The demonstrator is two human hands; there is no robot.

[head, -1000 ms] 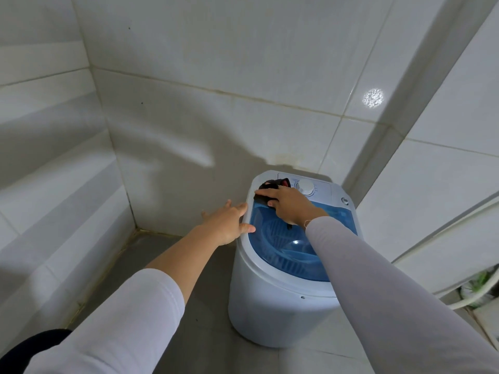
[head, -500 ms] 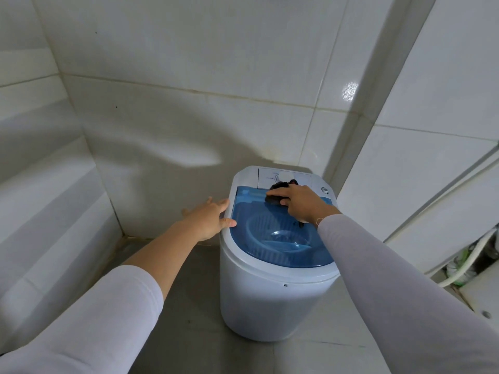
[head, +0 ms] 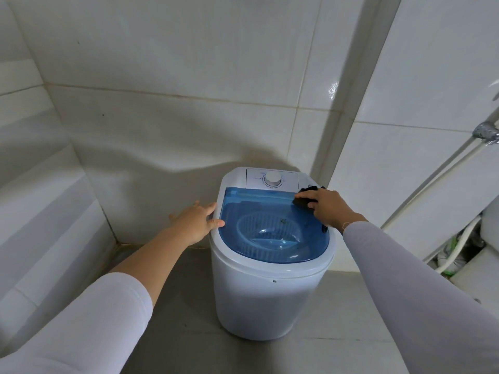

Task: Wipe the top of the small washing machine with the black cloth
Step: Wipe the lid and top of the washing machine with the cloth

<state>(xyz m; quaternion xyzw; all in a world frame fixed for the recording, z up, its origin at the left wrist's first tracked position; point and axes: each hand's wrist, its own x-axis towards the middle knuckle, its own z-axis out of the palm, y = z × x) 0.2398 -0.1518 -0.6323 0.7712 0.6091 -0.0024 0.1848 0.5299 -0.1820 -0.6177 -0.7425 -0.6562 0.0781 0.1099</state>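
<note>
Your right hand (head: pixel 328 209) presses the black cloth (head: pixel 305 201) flat at the lid's (head: pixel 272 238) upper right corner, fingers closed over it. Your left hand (head: pixel 198 221), open, steadies the washing machine (head: pixel 267 300) rim. The cloth looks soft and light; keep your palm on it.

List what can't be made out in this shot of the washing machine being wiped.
- Black cloth: mostly covered by the right hand in the head view; its size and folds are hidden.
- Print around the dial: too small to read.
- Back right corner of the washing machine top: hidden under the cloth and hand.
- Left hand: its palm side is hidden; only the thumb visibly touches the rim.
</note>
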